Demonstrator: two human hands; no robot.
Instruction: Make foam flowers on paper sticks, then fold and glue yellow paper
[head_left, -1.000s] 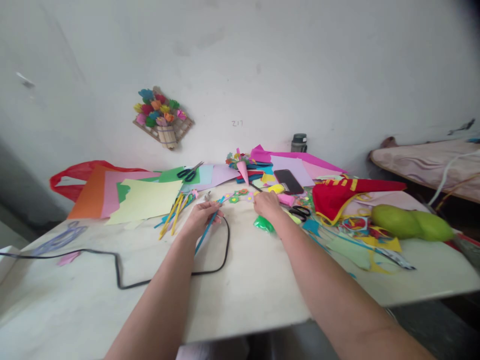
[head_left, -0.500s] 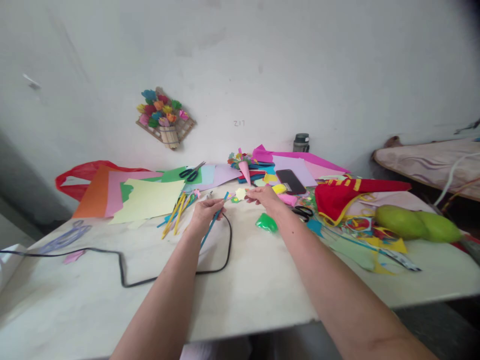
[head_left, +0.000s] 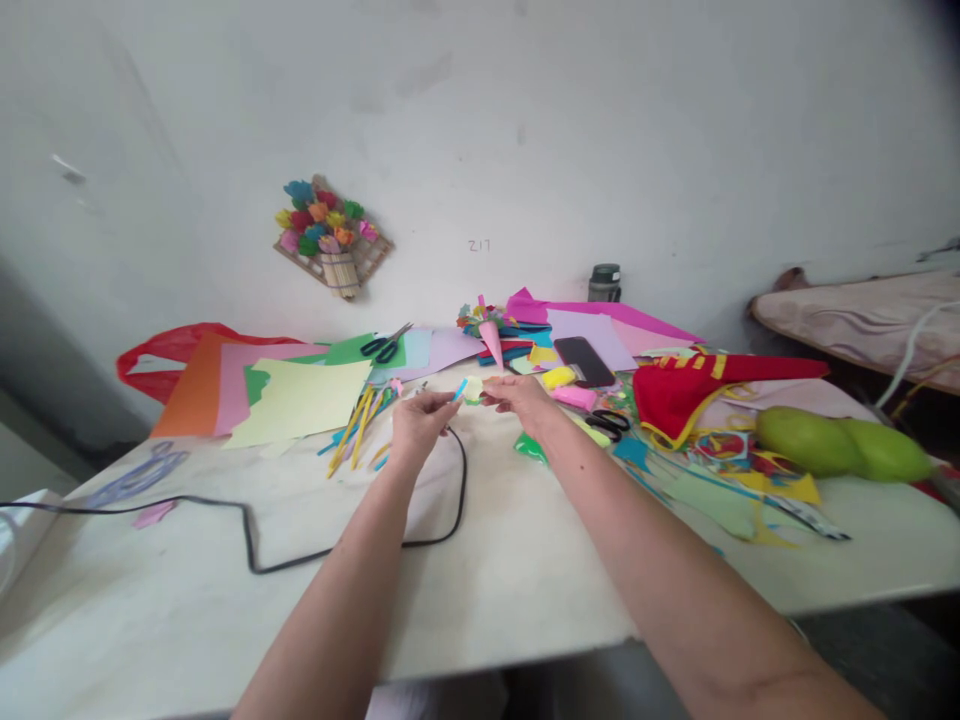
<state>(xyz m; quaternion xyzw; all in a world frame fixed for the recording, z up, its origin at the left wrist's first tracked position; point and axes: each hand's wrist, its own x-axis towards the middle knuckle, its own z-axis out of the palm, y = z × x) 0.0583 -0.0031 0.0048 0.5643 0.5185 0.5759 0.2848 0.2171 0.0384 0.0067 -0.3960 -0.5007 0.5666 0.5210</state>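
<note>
The left hand (head_left: pixel 418 425) is raised just above the counter (head_left: pixel 525 560), its fingers (head_left: pixel 435 405) pinched around a thin blue stick (head_left: pixel 460 390). Only the stick's upper tip shows past the fingertips, pointing up and to the right; the rest is hidden behind the hand. The right hand (head_left: pixel 519 398) is level with it and close by, thumb and forefinger clenched on a small pale yellow paper cutout (head_left: pixel 473 388). The cutout sits between the two hands, just beside the stick's tip; whether they touch is too small to tell.

Below the hands a black cable (head_left: pixel 459 490) loops across the counter, and a green scrap (head_left: pixel 529 448) lies under the right wrist. Left of the left hand lies a bundle of yellow and blue sticks (head_left: pixel 352 425), with a light green sheet (head_left: pixel 300 398) and scissors (head_left: pixel 381 347) behind it. Beyond the right hand are a pink paper cone (head_left: pixel 490 343) and a dark phone (head_left: pixel 583 361), and further right a red cloth (head_left: pixel 686 392).
</note>
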